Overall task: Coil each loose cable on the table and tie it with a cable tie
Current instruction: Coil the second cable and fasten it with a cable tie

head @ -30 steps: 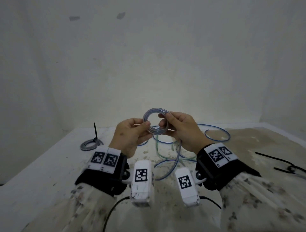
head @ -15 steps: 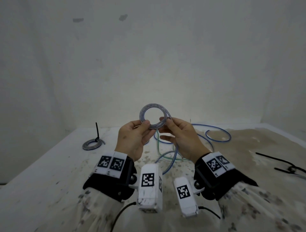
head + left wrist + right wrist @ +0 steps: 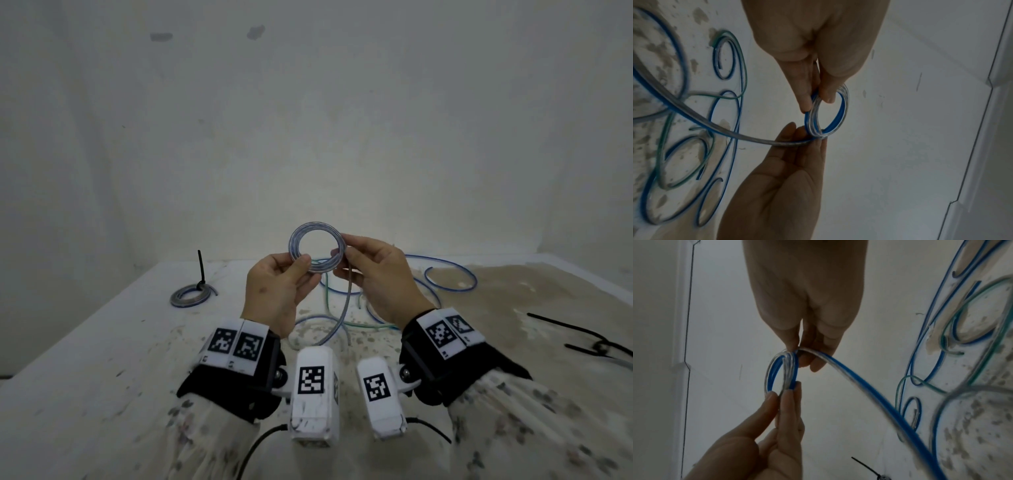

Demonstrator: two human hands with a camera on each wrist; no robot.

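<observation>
From the head view, the left hand (image 3: pixel 277 291) and right hand (image 3: pixel 376 274) both pinch a small coil (image 3: pixel 317 251) above the table (image 3: pixel 85 359). A tied coil (image 3: pixel 190 296) lies far left.

Left wrist view: left fingers (image 3: pixel 805 91) squeeze the coil's rim.

Right wrist view: right fingers (image 3: pixel 818 356) grip coil and loose tail (image 3: pixel 869 389).

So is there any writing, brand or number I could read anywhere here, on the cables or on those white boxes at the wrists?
No readable text in any view.
White boxes: black-and-white square code patterns only, no letters or digits.
Wrist bands: the same kind of code squares; a tiny dark mark below them is too small to read.
Coil, held by the left hand and right hand: no print visible.
</observation>
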